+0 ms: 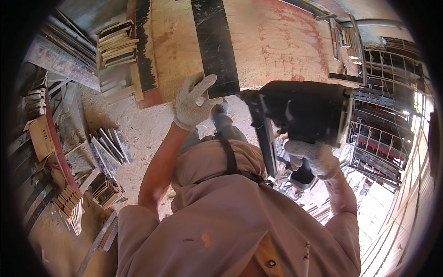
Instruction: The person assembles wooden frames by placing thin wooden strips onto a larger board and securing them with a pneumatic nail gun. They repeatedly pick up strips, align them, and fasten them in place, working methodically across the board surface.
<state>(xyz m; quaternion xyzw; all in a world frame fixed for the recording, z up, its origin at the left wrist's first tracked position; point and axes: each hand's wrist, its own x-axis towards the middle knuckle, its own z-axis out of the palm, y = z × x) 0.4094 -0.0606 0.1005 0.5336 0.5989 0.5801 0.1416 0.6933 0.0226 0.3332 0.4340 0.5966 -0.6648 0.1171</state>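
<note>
The black strip [214,44] lies across the worn desk [281,41], its near end at the desk's edge. The left gloved hand [193,99] touches that end's corner; whether its grip is closed cannot be determined. The right gloved hand [316,159] grasps a black box-like piece [304,111] by its lower edge, right of the strip.

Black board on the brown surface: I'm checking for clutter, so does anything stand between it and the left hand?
Nothing visible: the left hand overlaps the near left corner of the black board in this view. The black object in the right hand sits off to the right.
</note>
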